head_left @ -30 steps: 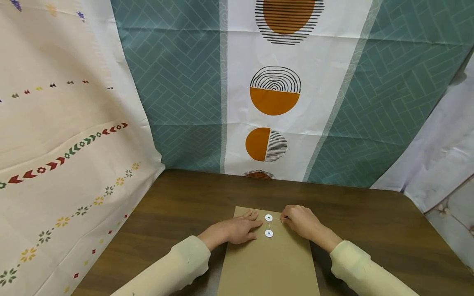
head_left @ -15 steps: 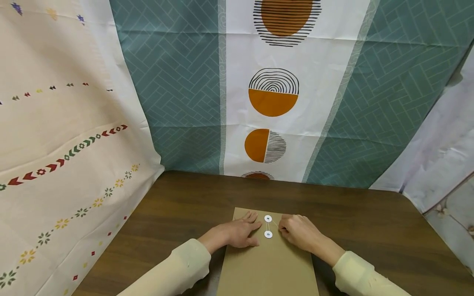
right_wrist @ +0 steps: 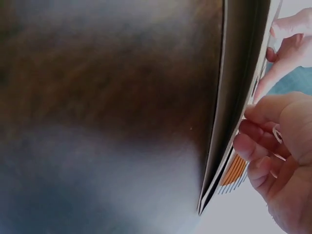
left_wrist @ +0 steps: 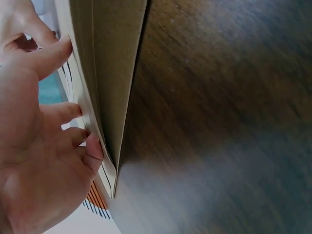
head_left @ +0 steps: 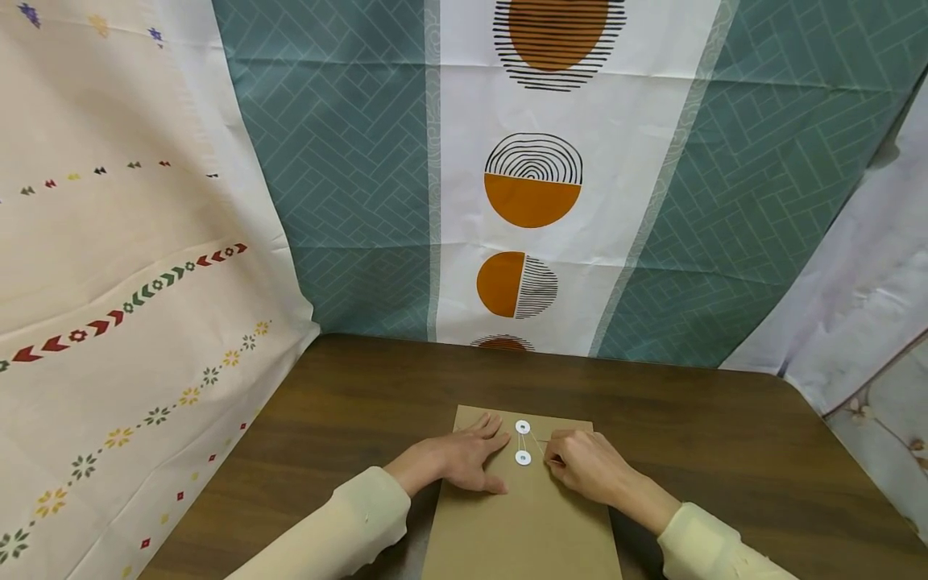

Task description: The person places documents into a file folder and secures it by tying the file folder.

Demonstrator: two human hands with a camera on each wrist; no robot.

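A brown kraft string-tie envelope lies flap side up in front of the person. Two white paper buttons, an upper one and a lower one, sit one below the other, with thin string looped between them. Fingers spread, the left hand rests on the envelope's left side. To the right of the buttons, the right hand pinches the loose string, which slants down taut from the upper button. A bit of that string shows among the curled right fingers in the right wrist view.
The dark wooden table extends around the envelope. Behind it hangs a green and white patterned cloth, and an embroidered cream cloth drapes along the left. A pale cloth borders the right side.
The right hand has come down from the envelope's top edge toward the person, drawing the string out at a slant. The left hand stays in place, its thumb shifting slightly lower.
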